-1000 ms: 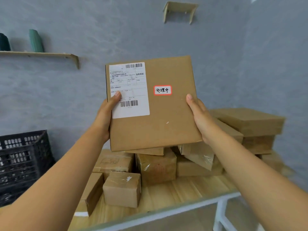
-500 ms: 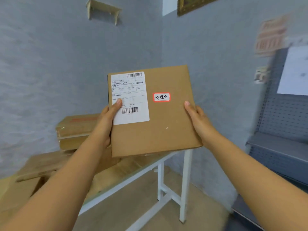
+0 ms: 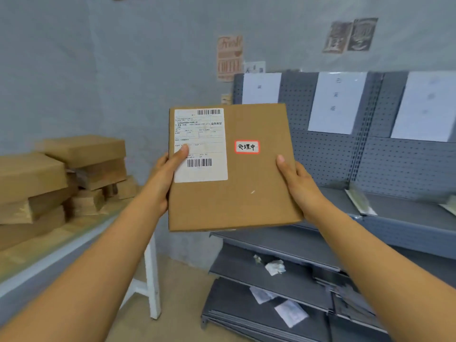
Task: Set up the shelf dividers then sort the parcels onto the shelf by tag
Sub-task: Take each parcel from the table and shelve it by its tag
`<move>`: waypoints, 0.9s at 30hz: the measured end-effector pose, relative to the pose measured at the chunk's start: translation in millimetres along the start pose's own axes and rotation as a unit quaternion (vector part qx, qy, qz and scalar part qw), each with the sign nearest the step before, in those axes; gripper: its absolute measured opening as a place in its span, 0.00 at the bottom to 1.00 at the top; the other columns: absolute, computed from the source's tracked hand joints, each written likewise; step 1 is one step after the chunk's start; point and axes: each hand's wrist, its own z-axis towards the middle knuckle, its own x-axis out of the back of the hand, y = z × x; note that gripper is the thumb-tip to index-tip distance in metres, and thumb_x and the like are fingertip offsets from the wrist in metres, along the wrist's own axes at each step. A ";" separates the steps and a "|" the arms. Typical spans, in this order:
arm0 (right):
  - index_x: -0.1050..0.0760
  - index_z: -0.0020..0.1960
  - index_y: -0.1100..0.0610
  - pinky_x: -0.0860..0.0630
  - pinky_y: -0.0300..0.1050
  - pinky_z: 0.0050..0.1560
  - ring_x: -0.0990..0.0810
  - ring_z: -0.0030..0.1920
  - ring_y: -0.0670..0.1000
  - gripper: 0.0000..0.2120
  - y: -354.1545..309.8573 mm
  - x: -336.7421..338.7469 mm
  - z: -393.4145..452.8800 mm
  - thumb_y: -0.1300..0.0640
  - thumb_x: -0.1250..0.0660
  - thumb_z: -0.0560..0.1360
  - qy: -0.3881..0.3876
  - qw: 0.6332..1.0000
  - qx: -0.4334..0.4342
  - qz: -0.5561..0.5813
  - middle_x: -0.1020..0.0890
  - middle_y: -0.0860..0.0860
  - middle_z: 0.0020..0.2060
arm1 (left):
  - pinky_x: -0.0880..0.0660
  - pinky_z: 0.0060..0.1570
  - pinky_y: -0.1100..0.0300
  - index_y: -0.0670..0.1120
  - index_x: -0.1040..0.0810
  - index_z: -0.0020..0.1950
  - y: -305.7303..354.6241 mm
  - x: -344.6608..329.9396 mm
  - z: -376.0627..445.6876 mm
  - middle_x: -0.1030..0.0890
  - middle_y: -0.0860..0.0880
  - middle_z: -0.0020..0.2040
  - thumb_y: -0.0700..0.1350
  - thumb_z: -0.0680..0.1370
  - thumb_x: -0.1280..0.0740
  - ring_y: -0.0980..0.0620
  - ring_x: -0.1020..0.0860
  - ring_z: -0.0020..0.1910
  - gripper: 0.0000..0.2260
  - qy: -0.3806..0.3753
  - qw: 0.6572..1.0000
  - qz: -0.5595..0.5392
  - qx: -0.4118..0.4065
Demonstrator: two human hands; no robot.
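I hold a flat brown cardboard parcel [image 3: 241, 193] upright in front of me with both hands. It carries a white shipping label and a small red-bordered tag [image 3: 247, 147] with handwritten characters. My left hand [image 3: 167, 174] grips its left edge, thumb on the label. My right hand [image 3: 296, 183] grips its right edge. Behind the parcel to the right stands the grey metal shelf [image 3: 407, 211] with a pegboard back. White paper sheets [image 3: 336, 102] hang on the pegboard. Thin clear dividers [image 3: 359, 201] stand on the top shelf board.
A wooden-topped table [image 3: 56, 245] with white legs is at the left, stacked with several brown parcels [image 3: 81, 166]. Lower shelf boards hold small white packets [image 3: 275, 267]. Posters hang on the grey wall [image 3: 148, 70]. Bare floor lies between table and shelf.
My view has swung right from the table toward the grey shelf, which now fills the right side. The parcel stays in both hands, held the same way.
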 end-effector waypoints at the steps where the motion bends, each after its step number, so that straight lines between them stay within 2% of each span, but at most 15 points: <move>1: 0.30 0.68 0.50 0.24 0.29 0.30 0.16 0.38 0.36 0.26 4.1 22.2 0.6 0.35 0.37 0.76 0.017 1.000 -0.002 -0.004 0.18 0.44 0.52 | 0.27 0.65 0.40 0.47 0.30 0.73 -10.0 -20.5 7.6 0.18 0.43 0.63 0.54 0.78 0.32 0.41 0.20 0.61 0.25 -0.013 1.000 0.000 0.006; 4: 0.30 0.66 0.49 0.24 0.29 0.30 0.16 0.38 0.35 0.24 12.3 78.2 3.5 0.36 0.36 0.77 0.066 0.998 -0.008 -0.015 0.18 0.42 0.50 | 0.27 0.65 0.39 0.47 0.29 0.73 -35.1 -76.9 33.0 0.18 0.43 0.63 0.55 0.78 0.31 0.41 0.20 0.61 0.25 -0.054 0.998 -0.004 0.023; 8: 0.28 0.66 0.49 0.19 0.41 0.48 0.15 0.51 0.46 0.25 26.7 143.8 11.7 0.35 0.36 0.76 0.126 0.992 -0.022 -0.022 0.16 0.47 0.56 | 0.25 0.64 0.41 0.49 0.26 0.71 -69.5 -144.9 72.8 0.17 0.45 0.62 0.57 0.76 0.30 0.43 0.19 0.60 0.25 -0.128 0.991 -0.001 0.034; 9: 0.28 0.66 0.48 0.20 0.40 0.48 0.16 0.51 0.45 0.25 30.4 159.2 13.8 0.34 0.36 0.76 0.142 0.989 -0.024 -0.030 0.17 0.46 0.56 | 0.25 0.63 0.42 0.50 0.25 0.70 -78.5 -161.1 82.6 0.17 0.45 0.62 0.57 0.75 0.29 0.43 0.19 0.60 0.25 -0.148 0.988 -0.002 0.036; 11: 0.29 0.64 0.46 0.21 0.33 0.38 0.16 0.45 0.39 0.24 35.7 187.6 16.9 0.33 0.36 0.75 0.169 0.984 -0.033 -0.039 0.17 0.43 0.54 | 0.24 0.61 0.44 0.50 0.25 0.70 -96.1 -193.8 100.7 0.17 0.45 0.61 0.58 0.74 0.28 0.43 0.18 0.60 0.26 -0.177 0.983 -0.009 0.047; 13: 0.29 0.63 0.45 0.24 0.30 0.33 0.16 0.40 0.36 0.23 37.6 218.5 21.9 0.33 0.37 0.75 0.201 0.977 -0.039 -0.058 0.18 0.41 0.51 | 0.22 0.59 0.45 0.50 0.24 0.69 -112.7 -229.1 118.1 0.16 0.46 0.60 0.58 0.72 0.27 0.44 0.18 0.59 0.28 -0.188 0.980 -0.020 0.059; 17: 0.30 0.64 0.45 0.27 0.32 0.36 0.18 0.41 0.36 0.23 38.7 286.7 26.5 0.32 0.38 0.76 0.268 0.956 -0.038 -0.115 0.20 0.38 0.48 | 0.23 0.59 0.43 0.50 0.25 0.70 -145.9 -305.1 142.6 0.17 0.46 0.61 0.58 0.75 0.29 0.44 0.18 0.59 0.26 -0.247 0.965 -0.039 0.079; 20: 0.30 0.67 0.46 0.24 0.33 0.37 0.18 0.46 0.38 0.26 49.2 338.2 17.0 0.32 0.39 0.76 0.298 0.946 -0.046 -0.121 0.20 0.40 0.51 | 0.22 0.59 0.43 0.50 0.26 0.70 -170.7 -363.4 145.1 0.17 0.46 0.61 0.57 0.75 0.29 0.44 0.18 0.59 0.25 -0.281 0.955 -0.042 0.090; 24: 0.30 0.70 0.48 0.21 0.49 0.55 0.18 0.55 0.48 0.34 68.6 407.8 2.4 0.28 0.38 0.73 0.325 0.936 -0.065 -0.119 0.18 0.46 0.57 | 0.24 0.62 0.41 0.50 0.27 0.71 -205.1 -440.8 143.2 0.17 0.46 0.62 0.58 0.75 0.29 0.44 0.19 0.60 0.27 -0.309 0.944 -0.031 0.108; 25: 0.30 0.70 0.47 0.21 0.51 0.57 0.17 0.55 0.49 0.35 73.4 425.8 -0.9 0.26 0.37 0.71 0.329 0.935 -0.067 -0.117 0.18 0.46 0.58 | 0.24 0.62 0.41 0.49 0.27 0.71 -213.8 -460.1 142.1 0.18 0.46 0.62 0.58 0.74 0.29 0.43 0.19 0.60 0.28 -0.315 0.942 -0.029 0.110; 27: 0.29 0.68 0.44 0.20 0.48 0.54 0.17 0.55 0.47 0.34 81.9 462.9 -5.7 0.25 0.37 0.69 0.335 0.933 -0.064 -0.112 0.18 0.45 0.58 | 0.23 0.61 0.41 0.49 0.26 0.71 -231.4 -498.4 139.3 0.17 0.45 0.62 0.58 0.74 0.28 0.43 0.18 0.60 0.28 -0.326 0.939 -0.029 0.107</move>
